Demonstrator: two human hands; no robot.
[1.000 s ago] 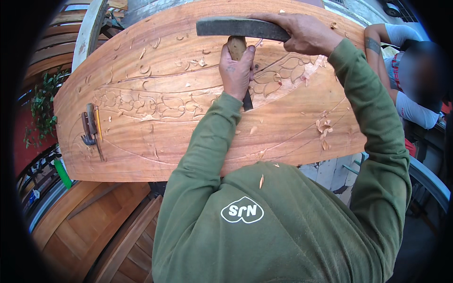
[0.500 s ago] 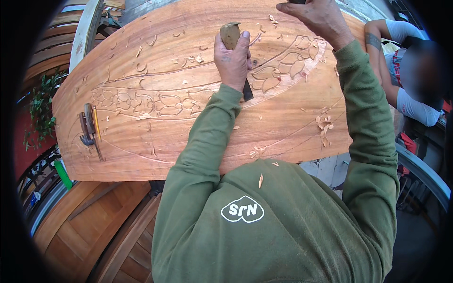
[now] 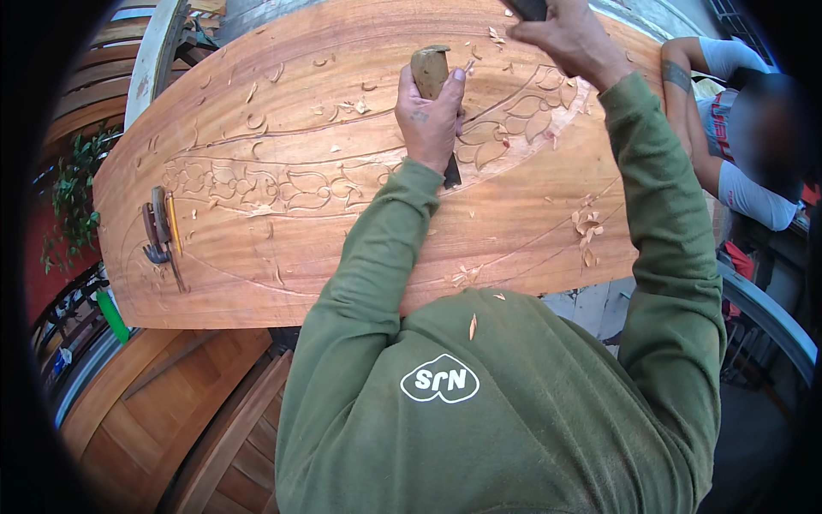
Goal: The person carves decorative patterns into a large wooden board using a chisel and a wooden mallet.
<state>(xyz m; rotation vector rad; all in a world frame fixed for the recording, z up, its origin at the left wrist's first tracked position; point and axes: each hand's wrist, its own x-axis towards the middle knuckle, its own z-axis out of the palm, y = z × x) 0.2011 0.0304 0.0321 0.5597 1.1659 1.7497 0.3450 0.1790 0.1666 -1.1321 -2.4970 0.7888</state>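
My left hand (image 3: 428,120) grips a wooden-handled chisel (image 3: 429,68) upright, its dark flat blade resting on the carved wooden board (image 3: 514,223) beside a band of leaf and flower carving (image 3: 514,116). Up at the top edge, my right hand (image 3: 569,38) holds a dark bar-shaped striker (image 3: 527,7), raised above and to the right of the chisel and partly out of frame. Curled shavings (image 3: 588,226) lie scattered over the board. A hammer (image 3: 157,253) and other hand tools lie at the board's left part.
A co-worker's arms and body (image 3: 753,197) are at the board's right edge, close to my right arm. Wooden panels (image 3: 158,394) stand below the board at lower left. A leafy plant (image 3: 77,197), slatted wood (image 3: 98,64) and a pale post (image 3: 154,60) line the left side.
My right hand has lifted the striker from above the chisel up to the top edge. My left hand and the chisel have shifted slightly, still at the carved band.
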